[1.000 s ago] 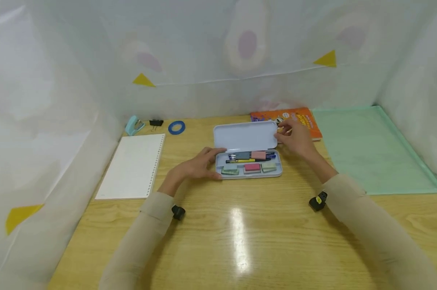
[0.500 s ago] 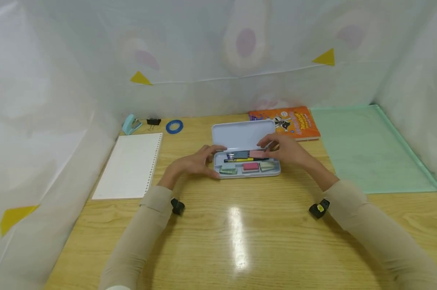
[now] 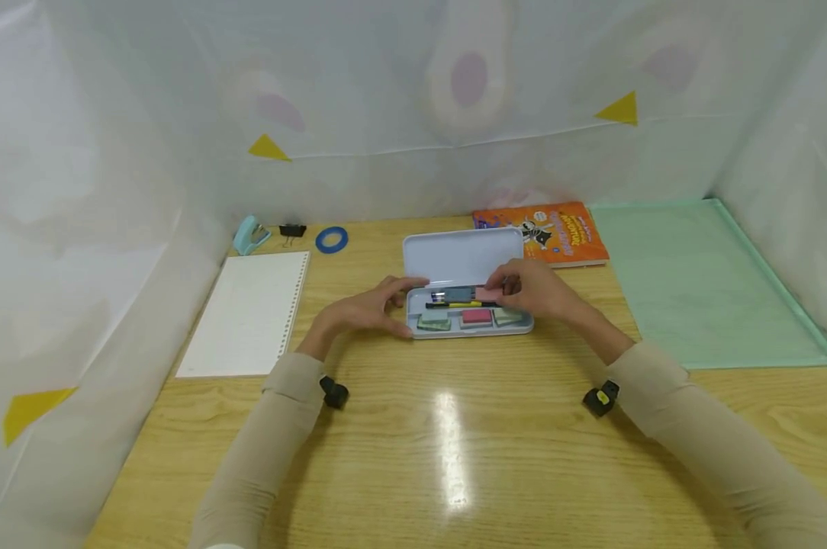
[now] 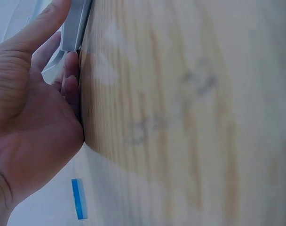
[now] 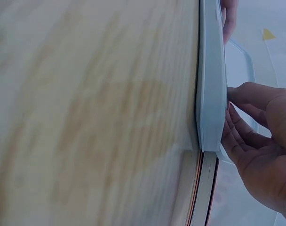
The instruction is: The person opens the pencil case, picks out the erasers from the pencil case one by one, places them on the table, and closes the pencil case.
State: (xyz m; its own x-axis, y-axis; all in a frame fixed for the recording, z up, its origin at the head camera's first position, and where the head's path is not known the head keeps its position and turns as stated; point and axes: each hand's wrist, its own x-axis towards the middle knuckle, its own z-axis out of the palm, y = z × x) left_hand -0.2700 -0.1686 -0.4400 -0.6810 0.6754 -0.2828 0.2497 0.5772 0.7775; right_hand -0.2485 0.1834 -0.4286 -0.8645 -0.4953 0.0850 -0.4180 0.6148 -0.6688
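An open pale blue pencil case (image 3: 468, 332) lies on the table in the head view, its lid (image 3: 463, 255) tipped back. My left hand (image 3: 362, 311) grips the case's left end, thumb at the front corner and fingers at the back. Over the right part of the tray, my right hand (image 3: 540, 290) pinches a pink eraser (image 3: 485, 293) between thumb and fingers. Beside that lies a grey-blue block (image 3: 458, 294) over several pens, with a yellow-and-black pen (image 3: 455, 305) in front. The front compartments hold a red-pink eraser (image 3: 476, 316) and greenish blocks (image 3: 434, 322).
An orange book (image 3: 571, 232) lies behind the case, partly under its lid. A translucent green mat (image 3: 715, 290) covers the right. At left are a notebook (image 3: 245, 316), a light blue stapler (image 3: 249, 235), a black binder clip (image 3: 293, 231) and a blue tape roll (image 3: 332, 240).
My right hand has left the lid's right corner, come down into the tray and taken hold of the pink eraser. The left hand has stayed at the case's left end.
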